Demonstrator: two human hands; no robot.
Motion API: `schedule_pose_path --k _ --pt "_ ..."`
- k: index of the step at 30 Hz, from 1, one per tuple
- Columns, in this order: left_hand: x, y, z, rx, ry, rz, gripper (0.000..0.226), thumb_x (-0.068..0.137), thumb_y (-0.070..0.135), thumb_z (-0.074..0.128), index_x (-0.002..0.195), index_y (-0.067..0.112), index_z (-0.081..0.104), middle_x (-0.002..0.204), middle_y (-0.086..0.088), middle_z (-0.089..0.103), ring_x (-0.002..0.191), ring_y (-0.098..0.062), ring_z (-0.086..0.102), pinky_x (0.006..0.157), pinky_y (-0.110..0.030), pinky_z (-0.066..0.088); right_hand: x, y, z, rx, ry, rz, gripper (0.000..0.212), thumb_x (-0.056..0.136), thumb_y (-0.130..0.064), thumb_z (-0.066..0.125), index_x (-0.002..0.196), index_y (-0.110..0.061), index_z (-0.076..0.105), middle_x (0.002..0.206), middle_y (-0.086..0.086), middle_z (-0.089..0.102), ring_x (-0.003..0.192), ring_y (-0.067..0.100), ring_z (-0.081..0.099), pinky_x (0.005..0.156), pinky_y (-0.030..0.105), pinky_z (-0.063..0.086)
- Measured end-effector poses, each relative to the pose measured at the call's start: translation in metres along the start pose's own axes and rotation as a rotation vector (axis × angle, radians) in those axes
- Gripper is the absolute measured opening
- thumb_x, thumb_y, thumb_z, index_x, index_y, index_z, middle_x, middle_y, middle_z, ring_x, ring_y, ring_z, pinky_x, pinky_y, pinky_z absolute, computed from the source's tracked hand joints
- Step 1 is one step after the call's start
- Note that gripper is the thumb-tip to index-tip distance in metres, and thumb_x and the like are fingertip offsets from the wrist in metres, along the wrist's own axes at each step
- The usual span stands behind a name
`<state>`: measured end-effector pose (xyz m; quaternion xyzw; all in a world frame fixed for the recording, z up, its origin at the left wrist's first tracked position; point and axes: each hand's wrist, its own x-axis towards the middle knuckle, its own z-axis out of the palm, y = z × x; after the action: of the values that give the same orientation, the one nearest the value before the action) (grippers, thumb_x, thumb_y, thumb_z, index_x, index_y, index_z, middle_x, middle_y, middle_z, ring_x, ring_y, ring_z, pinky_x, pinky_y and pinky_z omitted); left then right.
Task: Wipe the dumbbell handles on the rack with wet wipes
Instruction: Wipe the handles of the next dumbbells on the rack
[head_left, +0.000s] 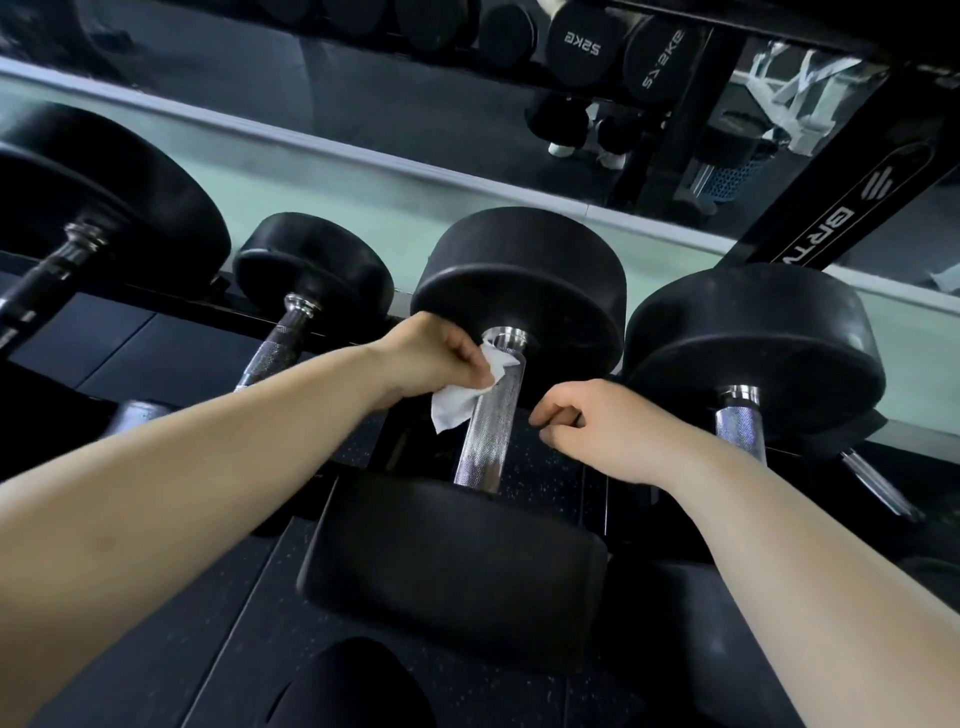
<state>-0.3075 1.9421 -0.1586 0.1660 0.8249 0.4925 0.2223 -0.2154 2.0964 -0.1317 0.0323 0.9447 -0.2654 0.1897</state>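
While the left hand pinches the wipe against the handle at frame centre, the right hand hovers just right of it. Its fingers are curled, holding nothing.

A large wall mirror ran across the top of the view, tilted by the wide lens. Along its lower edge lay a pale grey trim strip, and below that a band of pale green wall. In the mirror's reflection stood a blue perforated basket, just beside a pair of white shoes and under a white metal frame, too blurred to identify. Underneath everything spread a dark rubber floor with pale speckles, laid in square tiles with thin seams.
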Motion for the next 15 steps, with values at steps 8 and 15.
schedule_pose_path --k 8,15 --pt "-0.018 -0.012 0.0 0.063 -0.087 -0.012 0.024 0.07 0.004 0.075 0.058 0.02 0.062 0.042 0.017 0.056 0.043 0.011 0.048 0.047 -0.001 0.036 -0.001 -0.002 -0.002 -0.005 -0.018 -0.002 0.024 0.087 -0.026 0.054 0.111 -0.027 0.057 0.084 -0.016 0.055 0.085 0.008 0.055 0.083 0.027 0.047" --pt "-0.012 -0.017 -0.001 -0.226 -0.164 -0.167 0.027 0.079 -0.007 0.063 0.079 0.017 0.05 0.072 -0.001 0.055 0.05 -0.001 0.054 0.042 -0.01 0.043 -0.001 -0.001 -0.002 -0.008 -0.011 0.003 0.047 0.088 -0.03 0.051 0.132 -0.029 0.036 0.094 -0.013 0.057 0.074 0.001 0.051 0.078 0.025 0.045"
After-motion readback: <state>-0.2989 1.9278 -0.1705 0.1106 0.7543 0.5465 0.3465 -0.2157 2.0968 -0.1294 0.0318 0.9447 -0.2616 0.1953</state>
